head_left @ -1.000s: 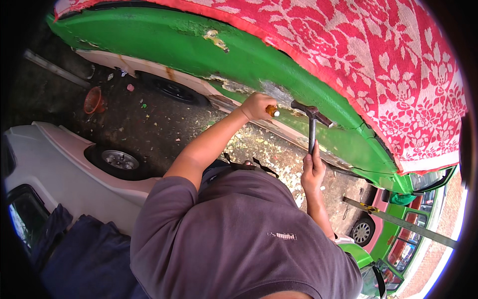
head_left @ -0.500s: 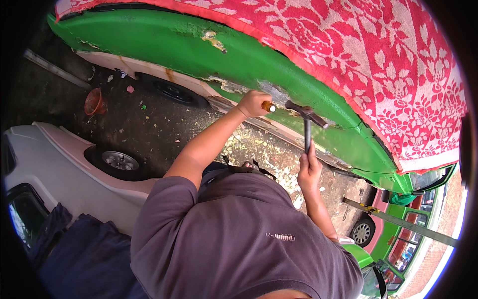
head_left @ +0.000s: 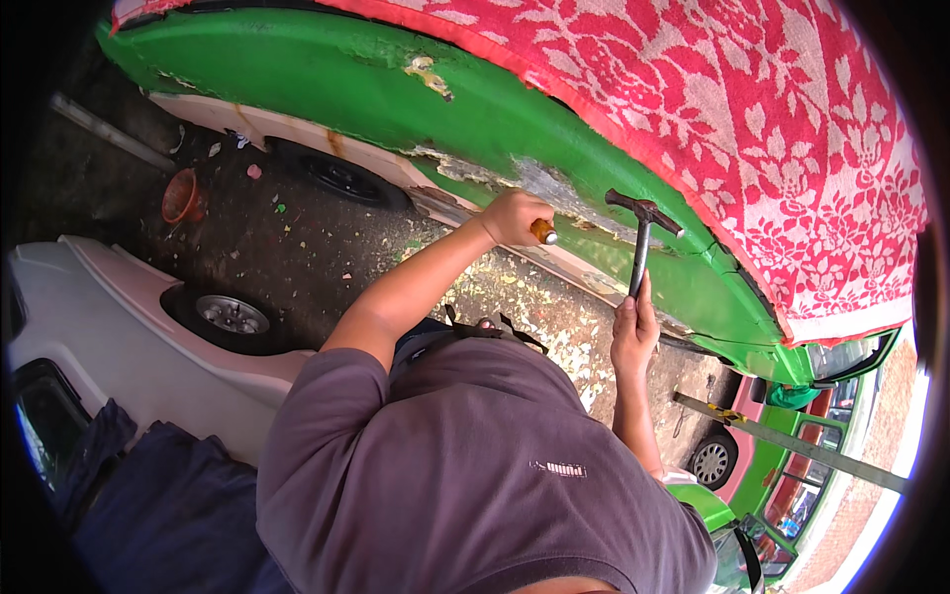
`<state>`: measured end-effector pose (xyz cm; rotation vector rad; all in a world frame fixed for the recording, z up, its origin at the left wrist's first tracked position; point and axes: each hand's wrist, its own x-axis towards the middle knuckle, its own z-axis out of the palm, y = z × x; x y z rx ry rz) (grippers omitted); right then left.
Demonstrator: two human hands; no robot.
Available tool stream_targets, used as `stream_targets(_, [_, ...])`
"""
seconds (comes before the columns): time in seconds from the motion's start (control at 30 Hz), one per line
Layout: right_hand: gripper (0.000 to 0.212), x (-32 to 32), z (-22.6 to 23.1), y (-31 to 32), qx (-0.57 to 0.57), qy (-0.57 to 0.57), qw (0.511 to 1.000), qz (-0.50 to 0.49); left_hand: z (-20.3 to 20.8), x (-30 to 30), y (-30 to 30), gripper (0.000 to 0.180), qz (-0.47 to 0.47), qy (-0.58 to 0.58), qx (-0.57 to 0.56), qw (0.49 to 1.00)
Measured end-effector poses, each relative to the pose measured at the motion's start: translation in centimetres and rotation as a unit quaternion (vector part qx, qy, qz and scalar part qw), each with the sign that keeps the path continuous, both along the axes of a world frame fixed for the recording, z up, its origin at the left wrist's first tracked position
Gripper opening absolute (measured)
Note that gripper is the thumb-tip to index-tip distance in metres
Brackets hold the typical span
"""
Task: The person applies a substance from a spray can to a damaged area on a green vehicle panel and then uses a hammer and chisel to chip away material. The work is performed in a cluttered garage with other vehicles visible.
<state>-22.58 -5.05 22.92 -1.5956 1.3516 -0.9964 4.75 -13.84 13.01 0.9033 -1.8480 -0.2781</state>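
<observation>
My left hand (head_left: 516, 218) is closed round a hand tool with an amber handle (head_left: 543, 231). A pale metal cap shows at the handle's end; the blade is hidden by my fist and cannot be made out. The fist is by the lower side of a green vehicle body (head_left: 327, 74), next to a patch of bare grey filler (head_left: 547, 183) with flaking paint. In my right hand (head_left: 634, 332) a hammer (head_left: 643, 223) is gripped by its metal shaft, its dark head up and apart from the amber handle, to its right.
A red and white floral cloth (head_left: 752, 129) covers the vehicle's top. Paint chips (head_left: 534, 307) litter the ground. Behind on the left stand a pale car (head_left: 129, 337) and an orange bucket (head_left: 181, 196). A metal bar (head_left: 792, 445) and another green and pink vehicle (head_left: 762, 465) are at right.
The hammer has swung right and away from the amber handle, with my right hand raised slightly. My left hand with the tool has shifted a little right and down.
</observation>
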Motion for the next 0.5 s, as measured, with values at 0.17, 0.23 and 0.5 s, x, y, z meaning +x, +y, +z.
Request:
stream_targets(0.17, [0.049, -0.2, 0.0, 0.3, 0.013, 0.013, 1.000, 0.008, 0.1, -0.1, -0.4, 0.016, -0.001, -0.005, -0.001, 1.000])
stream_targets(0.23, [0.047, -0.3, -0.1, 0.3, 0.014, 0.029, 0.999, 0.015, 0.1, -0.1, -0.6, 0.016, 0.007, -0.002, 0.003, 1.000])
stream_targets(0.5, [0.048, 0.7, -1.6, 2.2, -0.119, 0.204, 0.968, 0.077, 0.1, 0.2, -1.1, 0.017, 0.009, -0.006, 0.009, 1.000])
